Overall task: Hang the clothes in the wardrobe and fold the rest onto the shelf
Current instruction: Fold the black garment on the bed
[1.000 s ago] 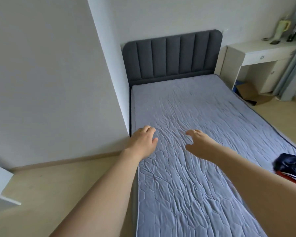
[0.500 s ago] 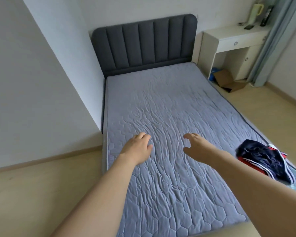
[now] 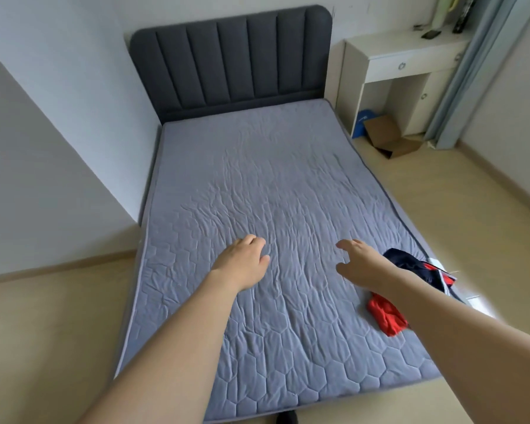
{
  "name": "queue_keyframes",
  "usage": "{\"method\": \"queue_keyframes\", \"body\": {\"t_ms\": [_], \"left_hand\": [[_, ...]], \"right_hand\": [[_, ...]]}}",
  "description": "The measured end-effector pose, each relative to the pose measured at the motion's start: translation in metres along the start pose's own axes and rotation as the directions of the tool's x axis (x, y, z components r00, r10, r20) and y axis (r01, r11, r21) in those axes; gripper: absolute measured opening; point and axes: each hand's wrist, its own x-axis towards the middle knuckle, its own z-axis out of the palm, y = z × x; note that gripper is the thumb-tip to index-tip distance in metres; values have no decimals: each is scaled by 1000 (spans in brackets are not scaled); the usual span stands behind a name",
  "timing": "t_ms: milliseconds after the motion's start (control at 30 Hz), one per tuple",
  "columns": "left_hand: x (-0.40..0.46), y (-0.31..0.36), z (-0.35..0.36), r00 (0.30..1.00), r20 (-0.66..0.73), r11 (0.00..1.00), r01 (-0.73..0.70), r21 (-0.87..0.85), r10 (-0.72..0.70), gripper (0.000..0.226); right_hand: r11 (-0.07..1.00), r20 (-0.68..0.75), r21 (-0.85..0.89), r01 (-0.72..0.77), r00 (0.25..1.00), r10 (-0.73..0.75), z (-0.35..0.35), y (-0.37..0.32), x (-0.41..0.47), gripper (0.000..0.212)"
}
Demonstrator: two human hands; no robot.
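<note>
Reaching over the bed (image 3: 257,185) from its foot, I count two bare hands and one heap of clothes (image 3: 410,270), navy, red and white, bunched near the mattress's right edge and partly hidden behind my right forearm; its long axis runs roughly along that edge. My left hand (image 3: 242,261) hovers palm down, fingers loosely curled, holding nothing. My right hand (image 3: 360,260) is held out with fingers relaxed, empty, just beside the heap. One white desk (image 3: 410,56) stands past the headboard (image 3: 230,59)
</note>
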Motion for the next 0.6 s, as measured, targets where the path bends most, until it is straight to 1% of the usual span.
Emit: {"method": "queue_keyframes", "body": {"t_ms": [33,133,333,467,533,600], "left_hand": [[10,9,5,1000,15,1000,4,0,-4,41],[42,48,24,996,71,999,-48,9,48,42],[105,155,66,976,175,992,-129,1,127,44],[150,215,95,974,209,996,-88,-17,90,42],[176,244,115,968,244,998,-62,-14,63,42],[199,267,134,960,276,998,-52,-20,55,43]], "right_hand": [[1000,0,14,-4,1000,4,-2,12,3,54],[998,2,33,-44,999,44,-7,58,9,54],[986,0,30,-164,987,164,-32,187,29,48],[977,46,32,-212,977,211,-51,273,55,51],[973,84,34,-227,971,224,-56,322,73,44],[961,112,51,-271,958,264,-56,364,91,32]]}}
